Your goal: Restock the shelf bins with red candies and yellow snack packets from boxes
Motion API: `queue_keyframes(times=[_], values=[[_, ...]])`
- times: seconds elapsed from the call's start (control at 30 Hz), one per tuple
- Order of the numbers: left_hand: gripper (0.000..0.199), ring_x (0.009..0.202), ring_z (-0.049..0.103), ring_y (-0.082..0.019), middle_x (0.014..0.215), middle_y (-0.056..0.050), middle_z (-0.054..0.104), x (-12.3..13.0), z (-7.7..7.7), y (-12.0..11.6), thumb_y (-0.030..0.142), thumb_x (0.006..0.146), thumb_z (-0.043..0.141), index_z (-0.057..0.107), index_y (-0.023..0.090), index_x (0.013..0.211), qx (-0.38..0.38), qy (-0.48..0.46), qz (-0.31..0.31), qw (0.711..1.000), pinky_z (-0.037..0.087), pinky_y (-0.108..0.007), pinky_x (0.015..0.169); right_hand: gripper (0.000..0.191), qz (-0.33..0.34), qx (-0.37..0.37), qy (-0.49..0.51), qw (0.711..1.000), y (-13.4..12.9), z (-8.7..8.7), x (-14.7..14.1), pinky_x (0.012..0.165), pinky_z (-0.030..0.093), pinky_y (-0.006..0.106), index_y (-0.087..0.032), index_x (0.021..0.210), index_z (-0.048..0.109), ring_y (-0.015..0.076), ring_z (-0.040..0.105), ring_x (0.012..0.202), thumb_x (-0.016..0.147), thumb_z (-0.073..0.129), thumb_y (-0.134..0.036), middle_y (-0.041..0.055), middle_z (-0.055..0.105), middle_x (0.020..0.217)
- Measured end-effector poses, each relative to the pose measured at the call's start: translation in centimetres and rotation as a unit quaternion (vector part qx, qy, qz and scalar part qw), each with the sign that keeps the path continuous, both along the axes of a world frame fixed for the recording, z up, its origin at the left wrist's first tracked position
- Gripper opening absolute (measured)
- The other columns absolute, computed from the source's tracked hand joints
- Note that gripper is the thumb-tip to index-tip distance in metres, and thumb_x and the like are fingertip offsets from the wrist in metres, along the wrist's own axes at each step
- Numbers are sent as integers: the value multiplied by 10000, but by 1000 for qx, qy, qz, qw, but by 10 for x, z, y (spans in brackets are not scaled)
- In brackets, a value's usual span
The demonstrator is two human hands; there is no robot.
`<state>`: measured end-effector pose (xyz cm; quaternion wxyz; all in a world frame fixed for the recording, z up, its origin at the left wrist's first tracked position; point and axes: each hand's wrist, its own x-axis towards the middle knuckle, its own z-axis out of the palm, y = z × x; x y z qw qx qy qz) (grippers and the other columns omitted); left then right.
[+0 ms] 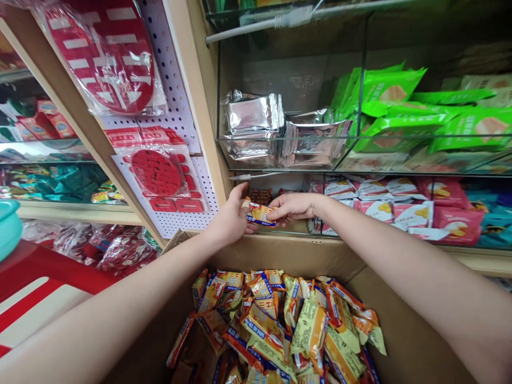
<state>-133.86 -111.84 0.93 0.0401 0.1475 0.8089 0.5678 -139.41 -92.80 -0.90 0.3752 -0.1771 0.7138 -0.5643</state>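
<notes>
A small yellow and blue snack packet is held between my two hands at the front of a low shelf compartment. My left hand grips its left end, thumb on top. The fingers of my right hand pinch its right end. Behind the hands, small dark red-brown packets lie inside the compartment. Below, a cardboard box holds a loose heap of similar yellow, orange and blue packets.
Silver packets and green packets fill the glass shelf above. Pink and white packets are to the right. Red decorations hang on a perforated panel at left. A red stool-like object stands lower left.
</notes>
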Motion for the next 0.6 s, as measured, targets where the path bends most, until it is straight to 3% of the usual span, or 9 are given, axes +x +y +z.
queue_keyframes(times=[0.1,0.2,0.3,0.37,0.5,0.6], values=[[639,497,580,-106,1069,-93,535,-4,-4,-5,155,738,463,186,322,1289,-21,10,-12,1000,507,-264,491,271,-1,1,-8,1000,-1,0,1,521,434,164,-142,771,562,57,541,578,593,702,-291,-23,583,670],[758,702,612,-166,1111,-96,514,-7,-5,-8,99,656,541,191,290,1302,-71,70,-11,995,505,-303,662,305,-13,22,26,999,-3,0,0,508,431,155,-143,764,551,48,526,553,578,705,-330,-20,577,657],[733,1025,500,-225,1190,-102,454,-2,-3,-8,123,650,552,223,221,1298,-160,171,2,972,388,-346,895,322,-91,140,124,978,-3,-5,-5,481,435,157,-156,736,543,58,528,537,567,699,-381,-9,579,629],[643,1124,409,-223,1243,-102,402,5,-2,-5,192,700,516,249,195,1285,-218,230,-1,948,318,-347,955,323,-142,220,173,950,-3,-11,-10,427,423,168,-160,681,532,74,522,496,531,718,-377,-1,573,575],[347,979,523,-195,1067,-74,552,18,-2,1,308,807,366,439,214,1133,-330,226,-83,913,380,-322,872,291,-169,294,216,916,-4,-23,-19,356,385,185,-164,582,510,86,487,408,487,737,-319,-8,536,460],[300,840,581,-185,894,-54,622,21,-1,4,328,836,290,487,226,1038,-379,187,-99,901,415,-301,778,253,-167,331,245,896,-11,-27,-26,345,373,195,-170,561,510,90,471,374,492,718,-297,-21,499,397]])
